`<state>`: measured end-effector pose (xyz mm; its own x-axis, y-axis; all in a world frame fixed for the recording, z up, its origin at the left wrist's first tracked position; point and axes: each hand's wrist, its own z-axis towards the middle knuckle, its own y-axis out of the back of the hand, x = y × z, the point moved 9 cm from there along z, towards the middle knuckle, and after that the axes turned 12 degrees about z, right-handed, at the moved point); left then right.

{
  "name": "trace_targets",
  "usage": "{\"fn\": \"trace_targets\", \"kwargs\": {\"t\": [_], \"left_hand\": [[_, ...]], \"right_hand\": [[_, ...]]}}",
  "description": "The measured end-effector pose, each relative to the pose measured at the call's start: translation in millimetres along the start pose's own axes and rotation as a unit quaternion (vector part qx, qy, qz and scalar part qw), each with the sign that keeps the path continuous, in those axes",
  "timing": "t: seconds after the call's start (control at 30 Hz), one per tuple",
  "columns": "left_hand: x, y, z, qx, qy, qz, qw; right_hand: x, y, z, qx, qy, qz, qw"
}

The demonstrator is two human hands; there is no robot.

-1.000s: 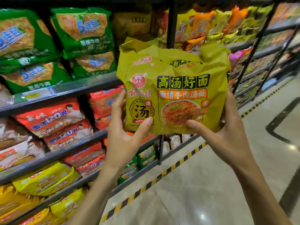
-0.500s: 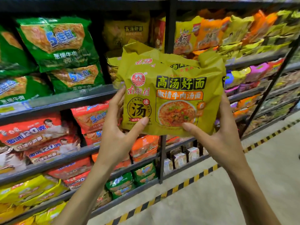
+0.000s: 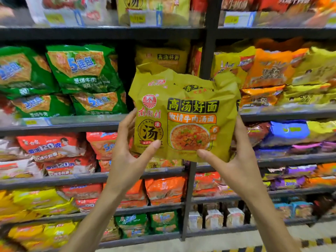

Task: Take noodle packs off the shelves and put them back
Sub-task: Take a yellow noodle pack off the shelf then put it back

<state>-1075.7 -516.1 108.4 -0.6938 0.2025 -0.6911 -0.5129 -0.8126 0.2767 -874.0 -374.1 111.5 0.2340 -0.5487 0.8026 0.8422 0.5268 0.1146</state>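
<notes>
From my head camera, I have the yellow noodle pack [image 3: 183,113] off the shelves and held up in front of them, so the taking half looks done and the putting back is left. My left hand [image 3: 127,153] is clamped on its lower left corner, thumb on the front and fingers behind; my right hand [image 3: 234,157] grips the lower right edge the same way. Just behind the pack's top, a matching yellow pack [image 3: 161,57] sits on the shelf [image 3: 72,122] beside the dark upright post [image 3: 207,51] — I judge that is its home. The pack is a soft, crinkled plastic pillow, puffed and creased at the top, glossy enough to slip. Green packs [image 3: 81,70] to the left are wrinkled too, and the shelf edges are flat, dark metal with clear price strips.
</notes>
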Motion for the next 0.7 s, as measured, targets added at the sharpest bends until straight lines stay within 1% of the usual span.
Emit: {"fn": "trace_targets", "kwargs": {"t": [0.1,0.17,0.23,0.47,0.7], "left_hand": [[4,-2,18,-0.023,0.002,0.014,1.000],[7,-4,33,-0.027,0.003,0.015,1.000],[15,-8,49,-0.027,0.000,0.015,1.000],[49,-8,116,-0.064,-0.018,0.008,0.998],[89,-14,169,-0.079,-0.049,-0.002,0.996]], "right_hand": [[-13,2,24,0.002,-0.001,0.010,1.000],[-17,1,42,-0.001,0.007,-0.004,1.000],[-17,-2,60,-0.001,0.020,-0.015,1.000],[-17,-23,137,0.003,0.080,-0.048,0.996],[-42,-38,188,-0.030,0.126,-0.065,0.989]]}}
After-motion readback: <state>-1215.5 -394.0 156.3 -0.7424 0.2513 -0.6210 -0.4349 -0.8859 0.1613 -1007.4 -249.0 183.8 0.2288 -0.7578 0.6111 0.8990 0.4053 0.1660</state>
